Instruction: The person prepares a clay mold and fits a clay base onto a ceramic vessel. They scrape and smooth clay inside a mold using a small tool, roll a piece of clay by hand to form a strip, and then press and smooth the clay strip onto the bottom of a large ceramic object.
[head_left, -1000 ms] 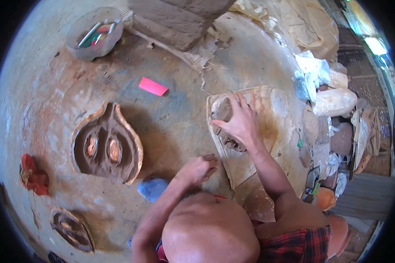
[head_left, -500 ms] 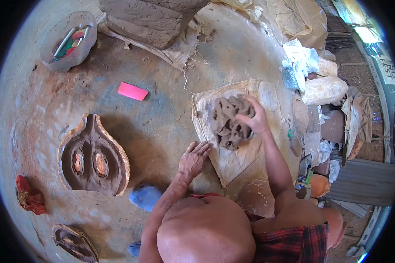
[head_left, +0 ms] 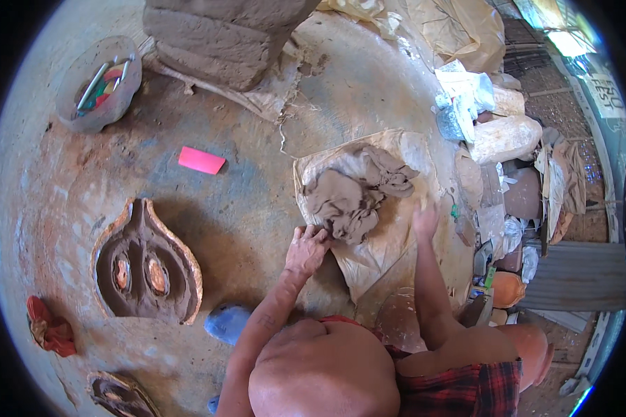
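My left hand (head_left: 306, 251) rests at the near-left edge of the cloth (head_left: 389, 243), fingers bent, slightly apart; whether they pinch it I cannot tell. My right hand (head_left: 425, 221) is blurred at the cloth's right side, so I cannot tell its fingers' state. The clay (head_left: 344, 201) lies heaped on the cloth. Weak bracing could let the cloth slide; loose folds could trap air.
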Demonstrator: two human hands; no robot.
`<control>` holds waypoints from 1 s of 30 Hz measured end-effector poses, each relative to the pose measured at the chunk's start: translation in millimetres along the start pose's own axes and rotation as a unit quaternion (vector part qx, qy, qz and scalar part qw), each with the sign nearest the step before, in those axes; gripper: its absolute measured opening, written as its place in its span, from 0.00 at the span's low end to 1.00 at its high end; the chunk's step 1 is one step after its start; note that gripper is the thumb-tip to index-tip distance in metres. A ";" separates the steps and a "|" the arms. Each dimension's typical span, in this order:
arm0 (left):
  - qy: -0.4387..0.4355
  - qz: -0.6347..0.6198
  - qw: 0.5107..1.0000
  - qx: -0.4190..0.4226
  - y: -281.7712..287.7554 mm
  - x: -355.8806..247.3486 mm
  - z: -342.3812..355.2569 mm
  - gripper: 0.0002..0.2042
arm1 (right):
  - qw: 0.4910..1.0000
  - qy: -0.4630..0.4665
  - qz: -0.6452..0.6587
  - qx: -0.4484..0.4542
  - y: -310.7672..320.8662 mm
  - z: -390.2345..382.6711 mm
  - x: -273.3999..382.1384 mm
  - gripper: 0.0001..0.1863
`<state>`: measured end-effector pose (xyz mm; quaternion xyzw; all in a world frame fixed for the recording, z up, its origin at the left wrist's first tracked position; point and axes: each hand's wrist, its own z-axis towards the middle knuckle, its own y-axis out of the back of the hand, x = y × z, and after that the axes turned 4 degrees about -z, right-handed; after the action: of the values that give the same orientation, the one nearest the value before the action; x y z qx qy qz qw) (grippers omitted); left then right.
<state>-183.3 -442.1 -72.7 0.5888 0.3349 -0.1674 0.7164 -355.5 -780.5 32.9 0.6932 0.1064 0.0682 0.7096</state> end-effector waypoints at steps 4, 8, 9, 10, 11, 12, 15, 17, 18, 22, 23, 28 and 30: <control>-0.006 -0.020 1.000 -0.019 -6.0 -15.4 14.6 0.13 | 0.996 -0.071 0.034 0.028 -76.4 -29.6 -99.2 0.52; -0.052 0.005 0.998 -0.026 -8.4 -22.5 26.6 0.12 | 0.973 -0.118 0.123 0.155 -111.9 -23.5 -101.1 0.59; -0.050 -0.008 0.999 -0.018 -7.1 -27.9 30.3 0.12 | 0.976 -0.095 0.099 0.169 -104.4 -11.1 -109.0 0.60; -0.043 -0.013 0.999 -0.007 -2.0 -27.1 28.5 0.11 | 0.976 -0.099 0.103 0.167 -99.4 -3.4 -108.6 0.60; -0.043 -0.009 0.999 -0.007 3.4 -24.2 24.7 0.11 | 0.971 -0.095 0.071 0.206 -90.9 8.1 -105.1 0.58; -0.039 -0.009 0.999 0.008 9.9 -18.8 19.2 0.11 | 0.965 -0.086 0.038 0.246 -81.1 22.6 -90.8 0.57; -0.019 0.021 0.999 0.047 8.7 8.3 -17.6 0.11 | 0.987 -0.131 -0.013 0.094 -53.9 55.1 25.5 0.53; -0.088 -0.048 0.995 0.028 -7.7 -41.4 -0.9 0.10 | 0.998 0.059 -0.013 0.032 15.5 158.8 1.7 0.49; -0.087 -0.059 0.994 0.025 -13.9 -52.6 -6.3 0.10 | 0.970 0.195 0.134 -0.054 10.6 171.7 29.9 0.48; -0.057 -0.064 0.993 0.083 -26.8 -24.1 -60.9 0.15 | 0.979 0.113 0.015 0.168 -41.4 145.6 198.8 0.49; 0.027 -0.159 0.975 0.155 -16.3 -24.3 -62.8 0.14 | 0.978 0.114 -0.022 0.171 -44.0 144.8 208.9 0.48; 0.217 -0.183 0.950 -0.128 48.1 -15.9 -26.5 0.16 | 0.982 0.083 -0.113 0.126 -53.4 154.8 200.4 0.29; 0.237 -0.099 0.936 -0.239 64.0 -0.4 7.6 0.18 | 0.985 0.095 -0.115 0.090 -58.3 159.0 197.2 0.24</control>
<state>-140.8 -433.3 -24.9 0.3865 0.5818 -0.0080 0.7156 -128.5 -888.1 -33.9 0.7276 0.2584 0.0421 0.6341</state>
